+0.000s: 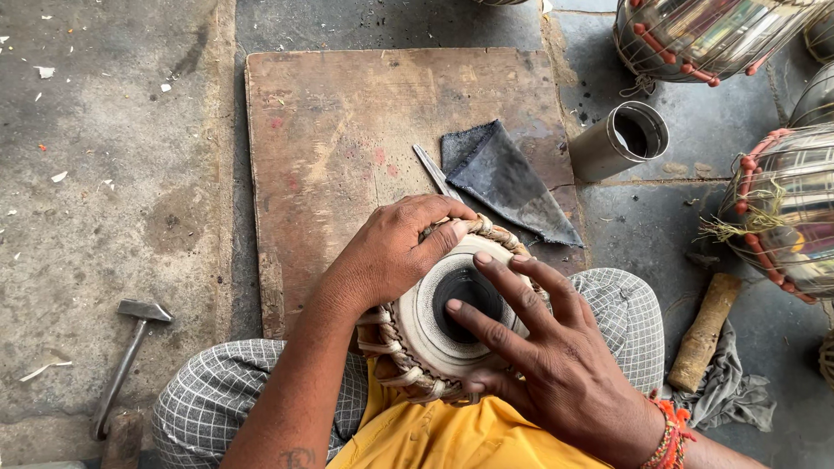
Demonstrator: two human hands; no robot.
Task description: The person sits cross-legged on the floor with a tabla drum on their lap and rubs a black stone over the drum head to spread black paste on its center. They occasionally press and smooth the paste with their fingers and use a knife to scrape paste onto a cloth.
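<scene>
A small hand drum [434, 334] with a pale skin head, a black centre patch and braided lacing around its rim rests in my lap. My left hand [391, 247] curls over the drum's far left rim and grips it. My right hand [539, 347] lies across the head with fingers spread, the fingertips touching the black patch and the pale skin beside it. An orange thread band is tied around my right wrist.
A worn wooden board [347, 130] lies ahead with a dark cloth [504, 178] and a thin metal tool [432, 169] on it. A metal cup [621, 139] and shiny metal drum shells [704, 35] stand right. A hammer [126, 347] lies left, a wooden stick [705, 330] right.
</scene>
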